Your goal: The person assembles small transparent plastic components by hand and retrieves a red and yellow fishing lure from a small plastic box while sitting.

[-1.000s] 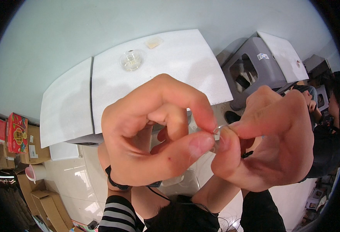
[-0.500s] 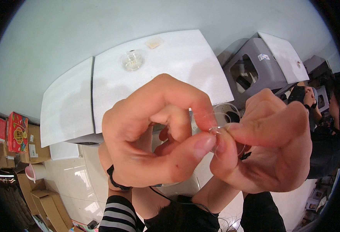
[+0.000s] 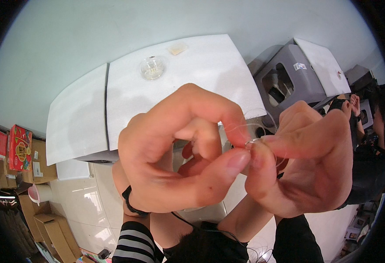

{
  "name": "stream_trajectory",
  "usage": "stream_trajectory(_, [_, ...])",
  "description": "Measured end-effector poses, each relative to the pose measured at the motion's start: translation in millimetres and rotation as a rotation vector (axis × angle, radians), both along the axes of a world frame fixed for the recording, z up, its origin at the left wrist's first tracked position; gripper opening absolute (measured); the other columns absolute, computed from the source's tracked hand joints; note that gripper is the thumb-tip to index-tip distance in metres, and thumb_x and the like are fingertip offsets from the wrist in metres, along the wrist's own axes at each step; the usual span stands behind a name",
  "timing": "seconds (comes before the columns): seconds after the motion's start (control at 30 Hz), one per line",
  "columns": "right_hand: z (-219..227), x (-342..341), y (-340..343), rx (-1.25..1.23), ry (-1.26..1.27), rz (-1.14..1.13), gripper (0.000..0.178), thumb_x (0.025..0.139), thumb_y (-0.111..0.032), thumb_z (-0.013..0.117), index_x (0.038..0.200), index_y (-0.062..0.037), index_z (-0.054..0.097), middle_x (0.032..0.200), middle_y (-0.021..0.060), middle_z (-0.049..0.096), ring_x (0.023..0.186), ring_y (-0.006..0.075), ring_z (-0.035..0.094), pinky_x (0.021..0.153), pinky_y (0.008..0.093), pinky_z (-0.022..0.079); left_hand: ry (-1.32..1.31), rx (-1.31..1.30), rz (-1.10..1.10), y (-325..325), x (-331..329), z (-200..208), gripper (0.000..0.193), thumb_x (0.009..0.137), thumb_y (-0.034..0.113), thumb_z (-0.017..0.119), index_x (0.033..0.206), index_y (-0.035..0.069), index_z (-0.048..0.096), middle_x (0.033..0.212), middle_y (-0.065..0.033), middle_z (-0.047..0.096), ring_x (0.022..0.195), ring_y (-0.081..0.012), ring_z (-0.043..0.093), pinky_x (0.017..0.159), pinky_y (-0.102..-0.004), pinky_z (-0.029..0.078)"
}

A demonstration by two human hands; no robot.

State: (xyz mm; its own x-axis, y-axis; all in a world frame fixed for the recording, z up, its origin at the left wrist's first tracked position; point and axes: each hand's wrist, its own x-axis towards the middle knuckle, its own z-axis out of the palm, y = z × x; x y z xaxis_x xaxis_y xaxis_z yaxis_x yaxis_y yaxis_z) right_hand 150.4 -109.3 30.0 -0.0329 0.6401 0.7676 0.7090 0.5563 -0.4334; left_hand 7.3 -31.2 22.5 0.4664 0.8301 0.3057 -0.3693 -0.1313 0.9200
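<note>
Thread loops [image 3: 249,124] have shifted beside the pinching right hand [image 3: 308,162].

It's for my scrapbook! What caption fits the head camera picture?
A left hand and right hand pinch together at a tiny shiny piece, with clear thread looping nearby.

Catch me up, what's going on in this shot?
A person's bare left hand and right hand meet in midair, thumbs and index fingers pinching a small shiny piece. A thin clear strand loops near the fingertips; where it starts and ends is unclear. Beyond them, a clear round dish and a pale flat piece rest on a white tabletop, neither hand touching them.
</note>
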Motion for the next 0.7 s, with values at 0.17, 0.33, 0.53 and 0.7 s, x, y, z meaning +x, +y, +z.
stream_trajectory(0.17, [-9.0, -1.4, -0.4, 0.079, 0.047, -0.089, 0.021, 0.073, 0.010, 0.072, 0.080, 0.0039, 0.053, 0.065, 0.0048, 0.051, 0.051, 0.0061, 0.037, 0.048, 0.0233, 0.022, 0.012, 0.014, 0.009, 0.9, -2.3, -1.3, 0.033, 0.071, 0.024, 0.072, 0.079, 0.002, 0.049, 0.062, 0.0027, 0.043, 0.054, -0.0041, 0.035, 0.050, -0.0187, 0.025])
stream_trajectory(0.33, [-13.4, -5.1, 5.6, 0.151, 0.182, -0.049, 0.022, 0.072, 0.009, 0.072, 0.081, 0.0044, 0.053, 0.064, 0.0050, 0.053, 0.051, 0.0062, 0.037, 0.048, 0.0235, 0.023, 0.027, 0.026, 0.017, 0.6, -2.4, -3.4, 0.034, 0.071, 0.025, 0.073, 0.081, 0.002, 0.049, 0.062, 0.0028, 0.043, 0.055, -0.0041, 0.035, 0.051, -0.0186, 0.025])
stream_trajectory(0.53, [-12.6, -4.7, 6.4, 0.158, 0.101, -0.054, 0.023, 0.072, 0.009, 0.072, 0.082, 0.0038, 0.052, 0.062, 0.0046, 0.054, 0.051, 0.0059, 0.038, 0.049, 0.0227, 0.024, -0.021, 0.048, 0.045, -0.4, -1.0, -5.9, 0.036, 0.072, 0.024, 0.073, 0.082, 0.002, 0.048, 0.061, 0.0031, 0.042, 0.054, -0.0032, 0.033, 0.049, -0.0185, 0.024])
stream_trajectory(0.7, [-7.2, -4.0, 3.1, 0.113, 0.045, -0.077, 0.024, 0.073, 0.009, 0.072, 0.084, 0.0035, 0.052, 0.062, 0.0048, 0.054, 0.051, 0.0051, 0.037, 0.049, 0.0217, 0.023, -0.016, 0.088, 0.022, -0.2, -2.6, -5.4, 0.032, 0.074, 0.021, 0.073, 0.082, 0.001, 0.049, 0.061, 0.0028, 0.043, 0.053, -0.0032, 0.035, 0.048, -0.0188, 0.025])
